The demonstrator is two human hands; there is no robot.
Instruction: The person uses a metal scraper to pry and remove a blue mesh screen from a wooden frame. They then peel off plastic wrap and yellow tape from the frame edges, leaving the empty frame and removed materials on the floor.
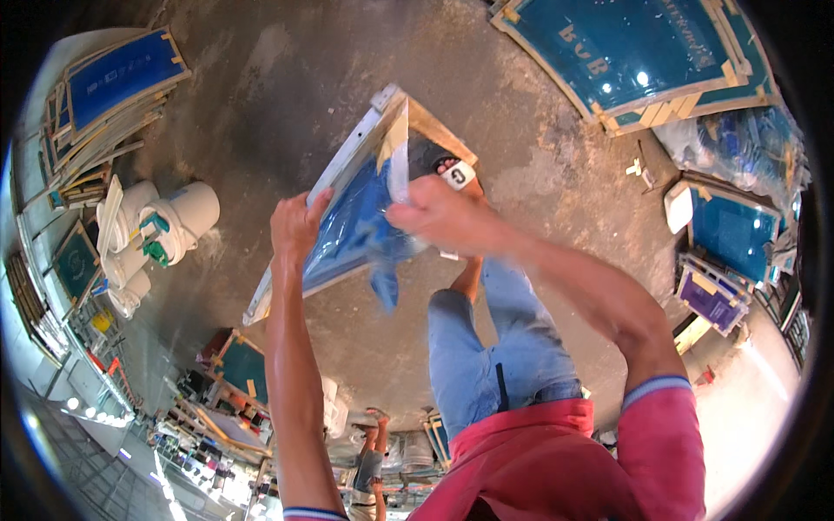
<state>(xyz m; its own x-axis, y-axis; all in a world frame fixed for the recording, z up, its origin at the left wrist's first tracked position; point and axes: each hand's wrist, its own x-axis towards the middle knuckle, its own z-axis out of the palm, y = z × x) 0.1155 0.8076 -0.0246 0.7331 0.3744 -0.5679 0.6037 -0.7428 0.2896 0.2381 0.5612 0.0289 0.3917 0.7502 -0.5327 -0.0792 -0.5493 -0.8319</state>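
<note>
A wooden screen-printing frame [346, 143] stands tilted in front of me, with blue film [347, 213] across its inside. My left hand [298, 227] is closed round the frame's left bar. To its right, my right hand [430, 208] is closed on a pale strip of tape [399, 161] that runs up to the frame's top corner. A loose, blurred blue piece [383, 282] hangs below my right hand. The far-right bar of the frame comes close to my sandalled foot [460, 176]. My right fingertips are smeared by motion.
White buckets [195, 217] stand at the left, below a stack of blue screens [126, 74]. Large teal screens [625, 61] lie at the upper right, with plastic-wrapped items [738, 148] and more screens [734, 226] beneath. Another person [369, 469] is in the background.
</note>
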